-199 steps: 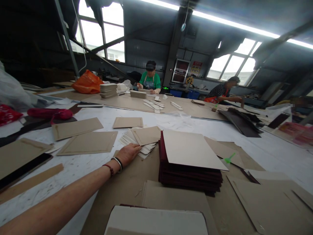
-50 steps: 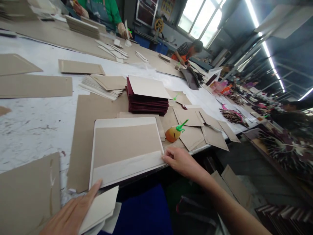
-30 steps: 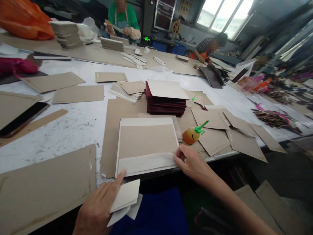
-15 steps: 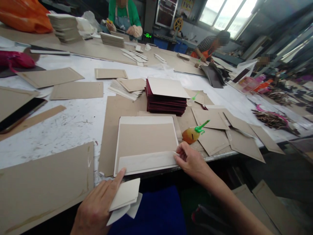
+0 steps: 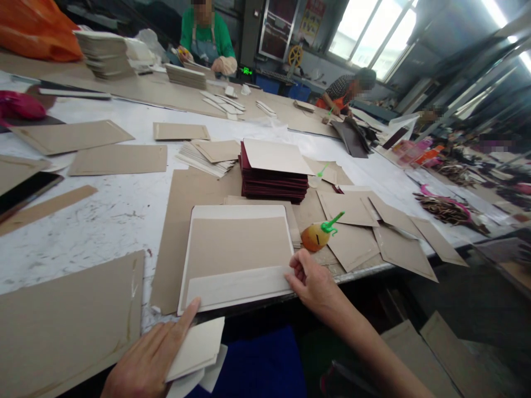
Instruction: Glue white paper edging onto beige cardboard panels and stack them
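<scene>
A tan board with a white border [image 5: 238,243] lies at the table's front edge, its top and bottom margins pale. Along its near side rests a white paper strip [image 5: 236,288]. My right hand [image 5: 311,282] is closed in a pinch at the strip's right end. My left hand [image 5: 145,354] holds several white cards [image 5: 198,345] below the table edge, while its index fingertip touches the board's near left corner. Just beyond my right hand sits a round bottle of amber liquid [image 5: 314,237] with a green nozzle.
Behind the board stands a stack of dark red pieces [image 5: 274,185] topped by a pale sheet. Tan cardboard pieces [image 5: 352,247] lie right; a large tan sheet [image 5: 70,315] and a phone [image 5: 31,193] lie left. A person in green [image 5: 224,33] works across the table.
The view has shifted slightly, so the table things appear a little lower and further left. Both hands keep their places at the board and strip.
</scene>
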### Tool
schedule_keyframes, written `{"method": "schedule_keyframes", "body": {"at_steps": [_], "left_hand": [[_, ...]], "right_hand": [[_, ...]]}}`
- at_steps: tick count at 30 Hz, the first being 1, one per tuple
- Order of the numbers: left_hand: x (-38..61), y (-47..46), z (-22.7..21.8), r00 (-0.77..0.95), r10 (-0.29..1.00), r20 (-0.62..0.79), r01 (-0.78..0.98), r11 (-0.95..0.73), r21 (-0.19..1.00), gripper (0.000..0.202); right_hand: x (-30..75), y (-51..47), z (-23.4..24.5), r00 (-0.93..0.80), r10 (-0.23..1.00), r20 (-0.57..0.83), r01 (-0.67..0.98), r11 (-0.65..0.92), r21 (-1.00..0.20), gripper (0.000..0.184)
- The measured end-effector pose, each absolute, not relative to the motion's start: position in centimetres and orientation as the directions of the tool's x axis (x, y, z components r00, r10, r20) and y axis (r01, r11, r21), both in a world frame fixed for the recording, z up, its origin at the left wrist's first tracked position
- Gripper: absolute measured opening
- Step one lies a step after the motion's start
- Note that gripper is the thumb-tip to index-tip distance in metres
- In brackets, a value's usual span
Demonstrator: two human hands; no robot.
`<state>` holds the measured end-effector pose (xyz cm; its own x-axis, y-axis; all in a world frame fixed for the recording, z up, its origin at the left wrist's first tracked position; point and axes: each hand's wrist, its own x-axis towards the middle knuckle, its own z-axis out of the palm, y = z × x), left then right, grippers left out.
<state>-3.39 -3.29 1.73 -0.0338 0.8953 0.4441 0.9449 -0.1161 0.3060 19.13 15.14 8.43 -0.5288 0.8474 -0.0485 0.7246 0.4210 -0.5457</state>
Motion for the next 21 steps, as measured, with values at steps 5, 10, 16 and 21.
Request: {"method": "schedule_keyframes", "body": {"at_steps": [5, 10, 16, 21], "left_hand": [[-3.4, -3.0, 1.0, -0.055, 0.869, 0.492, 0.953, -0.102, 0.286, 0.049], [-3.5, -2.8, 0.8, -0.064, 0.854, 0.516, 0.943, -0.117, 0.311, 0.05], [-3.5, -3.0, 0.5, -0.1, 0.864, 0.493, 0.924, -0.104, 0.368, 0.05], [-3.4, -3.0, 0.5, -0.094, 0.86, 0.502, 0.934, -0.099, 0.344, 0.05]], "right_hand": [[19.3, 14.7, 8.5, -0.526, 0.85, 0.026, 0.783, 0.496, -0.376, 0.012], [20.2, 13.4, 8.6, -0.434, 0.895, 0.101, 0.859, 0.445, -0.255, 0.014], [20.3, 11.8, 9.2, -0.385, 0.922, 0.032, 0.856, 0.37, -0.36, 0.024], [20.2, 11.9, 9.4, -0.342, 0.94, -0.024, 0.813, 0.283, -0.509, 0.024]]}}
